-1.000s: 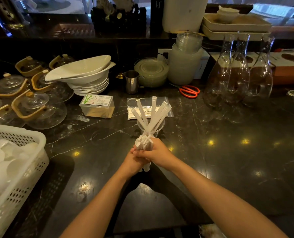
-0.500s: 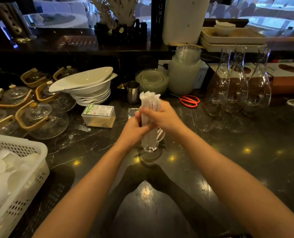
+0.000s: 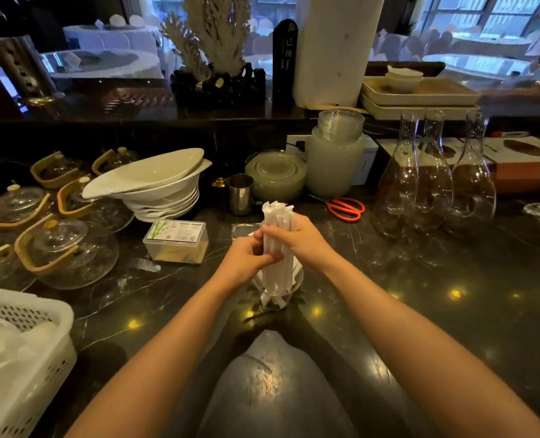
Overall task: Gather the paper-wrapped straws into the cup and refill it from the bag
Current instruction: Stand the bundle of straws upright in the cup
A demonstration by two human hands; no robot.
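Observation:
A bundle of white paper-wrapped straws (image 3: 277, 216) stands upright in a clear glass cup (image 3: 276, 292) on the dark marble counter. My left hand (image 3: 246, 259) and my right hand (image 3: 300, 241) both wrap around the middle of the bundle from either side, squeezing it together. The straw tops stick out above my fingers and the lower ends reach into the cup. The clear plastic straw bag (image 3: 242, 229) lies flat on the counter just behind my hands, mostly hidden by them.
A toothpick box (image 3: 177, 240) sits left of the cup, a steel cup (image 3: 241, 194) and stacked white bowls (image 3: 155, 184) behind. Red scissors (image 3: 346, 208) and three glass carafes (image 3: 433, 181) stand to the right. Glass teapots (image 3: 66, 248) and a white basket (image 3: 19, 352) fill the left.
A second ago my hands held loose straws low in front of the cup with others fanned out in it. Now the straws are gathered into one upright bundle, gripped by both hands inside the cup.

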